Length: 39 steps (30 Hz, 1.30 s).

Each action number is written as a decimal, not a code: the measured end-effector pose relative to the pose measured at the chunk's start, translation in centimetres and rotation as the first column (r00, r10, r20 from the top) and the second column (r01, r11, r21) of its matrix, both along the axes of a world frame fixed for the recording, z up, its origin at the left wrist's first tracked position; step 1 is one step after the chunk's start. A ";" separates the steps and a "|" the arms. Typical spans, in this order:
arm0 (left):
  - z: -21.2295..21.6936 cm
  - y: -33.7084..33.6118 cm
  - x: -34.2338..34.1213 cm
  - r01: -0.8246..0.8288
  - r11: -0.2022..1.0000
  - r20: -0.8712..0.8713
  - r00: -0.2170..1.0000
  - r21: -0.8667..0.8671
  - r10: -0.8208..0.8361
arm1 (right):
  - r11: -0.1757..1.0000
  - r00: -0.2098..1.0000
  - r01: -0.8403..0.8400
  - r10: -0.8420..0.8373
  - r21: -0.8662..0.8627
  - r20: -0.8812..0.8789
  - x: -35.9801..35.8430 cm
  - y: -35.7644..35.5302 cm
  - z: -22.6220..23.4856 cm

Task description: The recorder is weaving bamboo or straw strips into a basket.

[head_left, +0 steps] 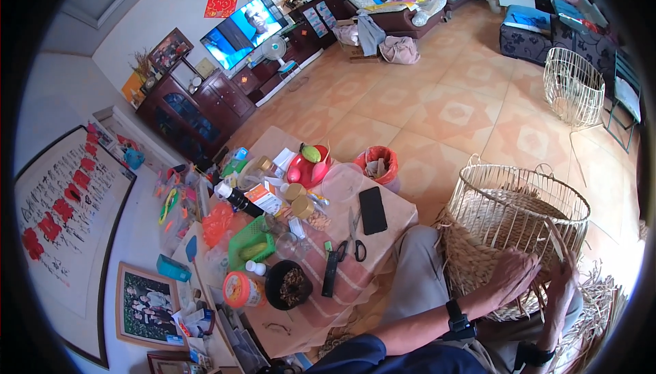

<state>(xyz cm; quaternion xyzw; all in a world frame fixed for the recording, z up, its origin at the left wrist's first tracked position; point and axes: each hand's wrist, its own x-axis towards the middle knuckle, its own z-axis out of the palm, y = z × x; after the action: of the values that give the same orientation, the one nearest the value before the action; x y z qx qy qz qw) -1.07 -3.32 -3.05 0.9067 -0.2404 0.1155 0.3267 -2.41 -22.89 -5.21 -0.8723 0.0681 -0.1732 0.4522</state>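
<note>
A partly woven basket (471, 251) stands tilted against my legs, its lower wall covered in braided straw and its upper wire frame bare. My left hand (511, 277) is closed at the near wall of the basket, its fingertips partly hidden against the weave. Just to its right, my right hand (562, 284) is closed on a flat straw strip (552, 232) that sticks up above the fingers. Loose straw (594, 312) lies in a heap to the right of my right hand.
At my left is a cloth-covered table (369, 265) with scissors (354, 237), a black phone (373, 210), a dark bowl (288, 285), a green basket (249, 241) and jars. A red-lined bin (379, 163) stands behind it. A bare wire frame (574, 87) sits on the floor at far right.
</note>
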 end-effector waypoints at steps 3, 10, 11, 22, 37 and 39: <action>-0.2 0.1 0.1 0.004 1.000 -0.001 1.000 -0.004 -0.004 | 0.996 0.998 -0.052 0.055 0.078 -0.036 0.1 0.5 0.8; 1.0 2.0 0.4 0.040 0.999 -0.048 0.998 0.024 -0.039 | 0.968 0.942 0.061 0.024 0.242 -0.335 0.2 1.3 1.8; 1.4 3.0 0.6 0.091 0.996 -0.024 0.996 -0.023 -0.091 | 0.976 0.961 -0.003 0.064 0.220 -0.269 0.2 1.7 2.0; 2.4 10.3 3.6 0.171 0.947 -0.086 0.976 -0.271 -0.200 | 0.940 0.971 -0.122 0.180 0.319 -0.160 0.3 10.5 9.0; 1.1 9.8 1.6 0.037 0.925 -0.131 0.987 -0.379 -0.093 | 0.883 0.875 -0.343 0.425 0.322 -0.234 -2.3 7.2 6.5; 0.9 9.8 1.6 0.036 0.931 -0.095 0.993 -0.362 -0.076 | 0.817 0.875 -0.313 0.447 0.484 -0.187 -2.5 6.7 5.7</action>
<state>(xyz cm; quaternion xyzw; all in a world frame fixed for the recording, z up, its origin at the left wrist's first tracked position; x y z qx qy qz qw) 0.57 6.53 -2.18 0.8293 -0.2230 0.0991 0.5027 -4.95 -16.23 0.51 -0.7587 -0.0061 0.0724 0.6473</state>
